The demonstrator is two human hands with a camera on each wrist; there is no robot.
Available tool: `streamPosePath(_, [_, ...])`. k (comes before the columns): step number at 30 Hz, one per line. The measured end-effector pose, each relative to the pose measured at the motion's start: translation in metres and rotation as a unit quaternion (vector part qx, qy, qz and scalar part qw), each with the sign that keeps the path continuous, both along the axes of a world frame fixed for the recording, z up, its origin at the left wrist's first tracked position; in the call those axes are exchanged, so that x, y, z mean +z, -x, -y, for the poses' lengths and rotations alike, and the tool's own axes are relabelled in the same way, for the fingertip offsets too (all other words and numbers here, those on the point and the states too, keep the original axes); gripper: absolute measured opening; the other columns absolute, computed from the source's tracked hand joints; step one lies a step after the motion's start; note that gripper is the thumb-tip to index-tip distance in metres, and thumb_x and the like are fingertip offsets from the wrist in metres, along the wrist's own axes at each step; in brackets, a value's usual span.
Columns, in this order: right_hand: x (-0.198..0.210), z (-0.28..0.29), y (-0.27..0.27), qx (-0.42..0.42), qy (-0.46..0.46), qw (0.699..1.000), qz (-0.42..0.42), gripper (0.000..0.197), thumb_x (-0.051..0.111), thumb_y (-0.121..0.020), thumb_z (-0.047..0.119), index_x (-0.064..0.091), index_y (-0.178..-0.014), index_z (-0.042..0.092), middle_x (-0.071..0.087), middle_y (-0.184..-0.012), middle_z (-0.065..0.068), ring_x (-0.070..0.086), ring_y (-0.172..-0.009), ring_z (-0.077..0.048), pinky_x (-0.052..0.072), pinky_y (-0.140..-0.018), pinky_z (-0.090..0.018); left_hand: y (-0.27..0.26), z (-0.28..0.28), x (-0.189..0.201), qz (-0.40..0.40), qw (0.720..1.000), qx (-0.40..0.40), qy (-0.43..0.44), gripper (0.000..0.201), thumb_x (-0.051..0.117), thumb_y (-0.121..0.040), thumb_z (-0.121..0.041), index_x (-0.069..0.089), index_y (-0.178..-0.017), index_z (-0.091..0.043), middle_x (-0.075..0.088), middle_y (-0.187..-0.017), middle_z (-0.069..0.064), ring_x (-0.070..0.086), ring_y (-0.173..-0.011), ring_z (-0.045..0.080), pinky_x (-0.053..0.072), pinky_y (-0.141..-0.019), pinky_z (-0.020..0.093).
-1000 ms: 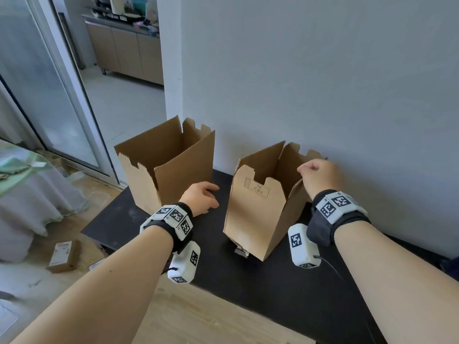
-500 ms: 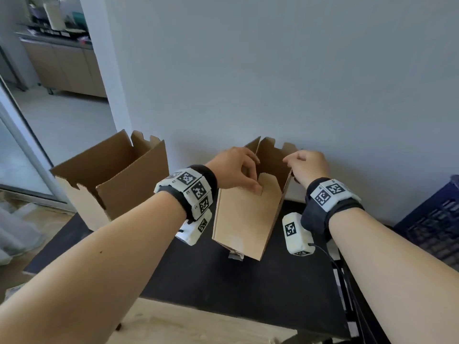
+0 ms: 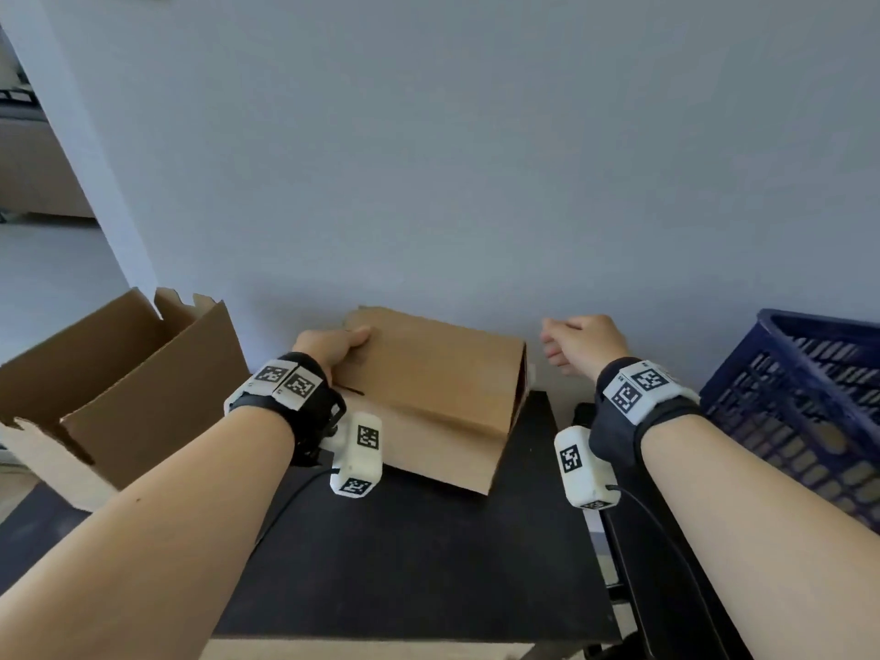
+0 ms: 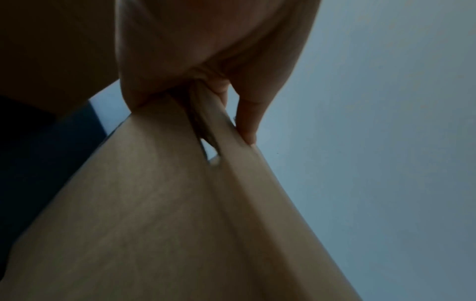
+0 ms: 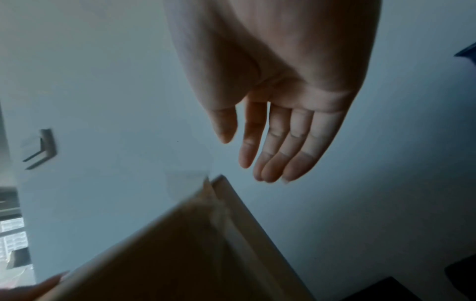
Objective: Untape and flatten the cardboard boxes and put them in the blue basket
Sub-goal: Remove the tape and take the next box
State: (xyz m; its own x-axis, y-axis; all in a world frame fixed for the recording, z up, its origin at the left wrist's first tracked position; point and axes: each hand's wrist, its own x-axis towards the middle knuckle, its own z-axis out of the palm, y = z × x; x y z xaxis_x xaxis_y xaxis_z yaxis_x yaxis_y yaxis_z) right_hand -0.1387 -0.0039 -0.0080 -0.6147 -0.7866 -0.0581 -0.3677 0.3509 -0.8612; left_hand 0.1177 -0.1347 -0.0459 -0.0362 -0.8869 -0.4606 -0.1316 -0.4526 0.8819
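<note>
A small cardboard box (image 3: 428,388) lies tipped on its side on the black table (image 3: 428,564), pressed nearly flat, its open end facing right. My left hand (image 3: 335,347) grips its left edge, thumb on top; in the left wrist view the fingers (image 4: 247,120) pinch the folded cardboard (image 4: 167,224). My right hand (image 3: 578,343) hovers to the right of the box with straight fingers (image 5: 270,150), holding nothing, just above the box's corner (image 5: 219,203). The blue basket (image 3: 809,402) stands at the far right. A second, larger open box (image 3: 133,388) stands upright at the left.
A grey wall (image 3: 476,159) rises directly behind the table. A black cable (image 3: 666,540) runs from the right wrist camera along the gap between the table's right edge and the basket. A doorway opens at the far left.
The small box went from standing upright to lying on its side, collapsed. My right hand let go of its rim and moved right. My view swung right, bringing the basket in.
</note>
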Motion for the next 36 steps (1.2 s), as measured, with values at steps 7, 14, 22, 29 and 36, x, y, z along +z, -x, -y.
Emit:
streamPosePath(7, [0.007,0.001,-0.017,0.075,-0.045,0.996,-0.01,0.062,0.057,-0.074,0.071,0.056,-0.085,0.011,0.065,-0.078,-0.007,0.067,-0.065,-0.019,0.058,-0.064,-0.033,0.002,0.038,-0.037,-0.043,0.996,0.033,-0.067,0.063,0.078,-0.073,-0.035,0.057,-0.123,-0.005,0.063,-0.12,0.012,0.063,-0.099,0.031,0.055,-0.076,0.046])
streamPosePath(14, [0.0,0.016,-0.016,0.048,0.0,0.994,-0.1,0.038,0.067,-0.072,0.057,0.06,-0.079,0.021,0.067,-0.078,0.003,0.068,-0.077,-0.02,0.057,-0.077,-0.044,0.002,0.051,-0.056,-0.044,0.996,0.03,-0.075,0.071,0.082,-0.065,-0.037,0.057,-0.123,-0.006,0.063,-0.119,0.012,0.062,-0.103,0.031,0.051,-0.088,0.049])
streamPosePath(22, [-0.002,0.022,-0.011,0.02,0.078,0.986,-0.146,0.015,0.069,-0.078,0.019,0.066,-0.063,0.022,0.067,-0.066,0.007,0.068,-0.071,-0.021,0.058,-0.075,-0.041,0.007,0.033,-0.046,-0.034,0.993,-0.03,-0.105,0.064,0.071,-0.079,-0.042,0.052,-0.131,-0.009,0.055,-0.13,0.012,0.055,-0.115,0.032,0.047,-0.093,0.051])
streamPosePath(29, [0.012,0.026,-0.012,0.006,0.114,0.993,-0.023,0.014,0.071,-0.078,0.01,0.067,-0.065,0.015,0.068,-0.064,-0.004,0.064,-0.053,-0.014,0.058,-0.066,-0.032,0.02,0.007,-0.013,0.153,0.979,-0.053,0.127,0.093,0.078,-0.072,-0.037,0.025,-0.146,-0.018,0.028,-0.148,0.012,0.034,-0.135,0.031,0.031,-0.111,0.043])
streamPosePath(36, [0.028,0.04,-0.042,0.135,0.087,0.981,0.113,0.006,0.072,-0.081,0.013,0.07,-0.076,0.011,0.07,-0.075,-0.006,0.065,-0.067,-0.015,0.054,-0.065,-0.023,0.053,-0.032,0.054,0.078,0.902,-0.32,0.281,0.08,0.079,-0.072,-0.036,0.038,-0.141,-0.039,0.012,-0.157,-0.011,0.016,-0.143,0.007,0.017,-0.106,0.024])
